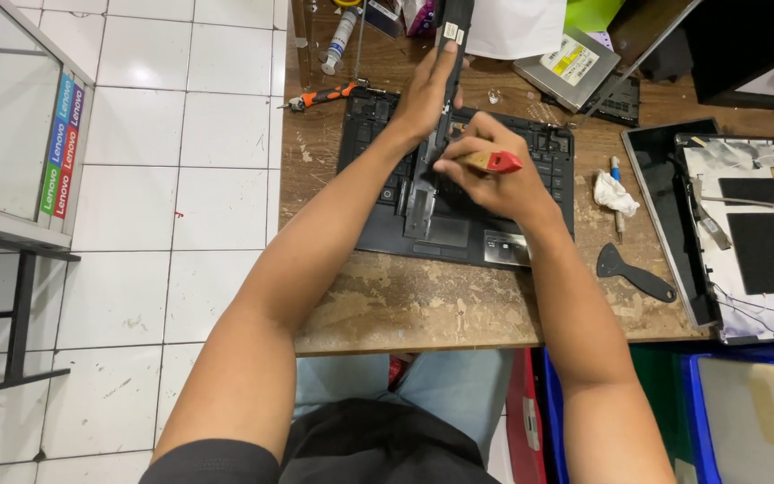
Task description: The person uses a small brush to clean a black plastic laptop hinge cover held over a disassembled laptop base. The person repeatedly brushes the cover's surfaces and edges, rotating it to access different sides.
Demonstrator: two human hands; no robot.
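Laptop base (459, 229), frame centre on wooden bench (423, 305). Our left hand (427, 94) grips long black part (451, 54) upright above it; our right hand (485, 170) pinches red-handled brush (493, 161), bristles at part's lower end. Step, we judge: dusting. Next calls for steady hold, light strokes.

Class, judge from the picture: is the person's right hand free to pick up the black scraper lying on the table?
Probably not as it stands: the right hand grips a red-handled brush. The black scraper lies uncovered on the table beside that forearm, so the path itself looks free.
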